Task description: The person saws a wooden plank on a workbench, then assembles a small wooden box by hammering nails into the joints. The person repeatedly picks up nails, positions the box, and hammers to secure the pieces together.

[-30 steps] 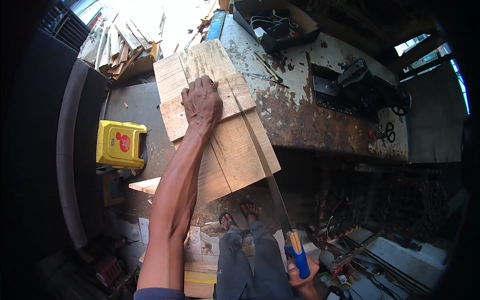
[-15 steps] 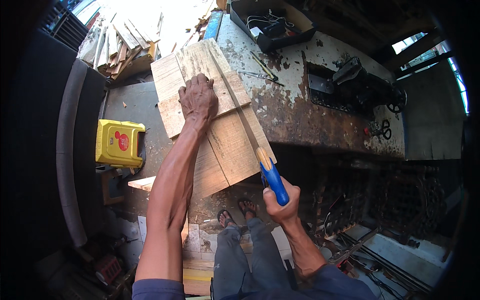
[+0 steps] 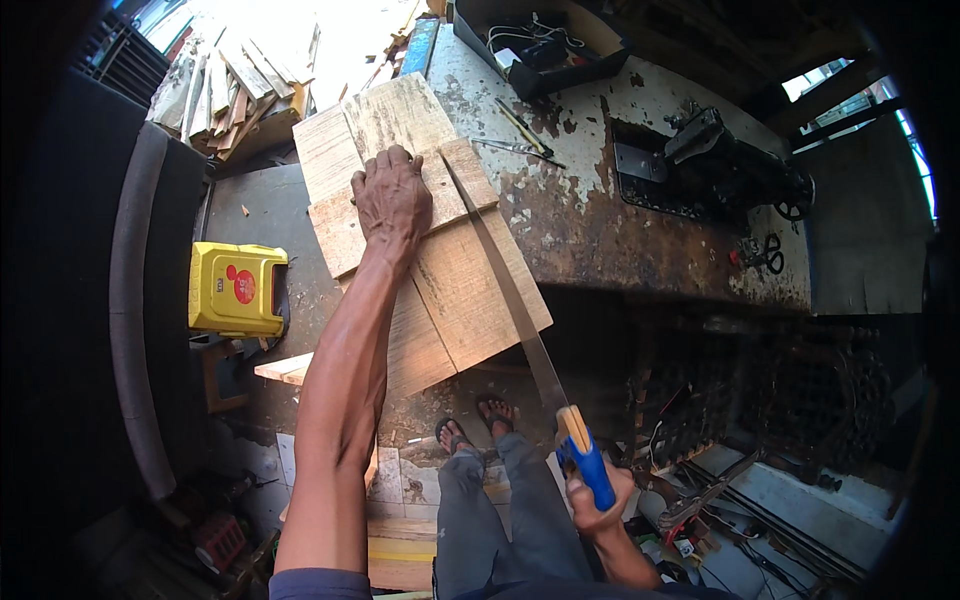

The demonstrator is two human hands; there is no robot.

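Note:
A panel of pale wooden boards [image 3: 480,295] lies at a slant in the middle, with a narrower wooden board [image 3: 335,233] across it. My left hand [image 3: 393,205] presses on this crosswise board, fingers curled over its far edge. In my right hand [image 3: 605,498], low on the right, is a handsaw [image 3: 541,370], its blue and wood-toned handle gripped in closed fingers. The saw's long blade slopes up and left, its tip end resting on the crosswise board near that board's right end. My left forearm hides part of the panel.
A yellow plastic stool [image 3: 235,290] stands on the left. At the right, a worn table [image 3: 580,240] carries a black sewing machine [image 3: 715,165], scissors [image 3: 770,254] and a dark box [image 3: 545,50] of cables. Scrap wood [image 3: 240,85] is piled at the far left. My sandalled feet are below.
My right hand has drawn the saw back, down and to the right, so more blade shows on the near side. My left hand stays on the crosswise board.

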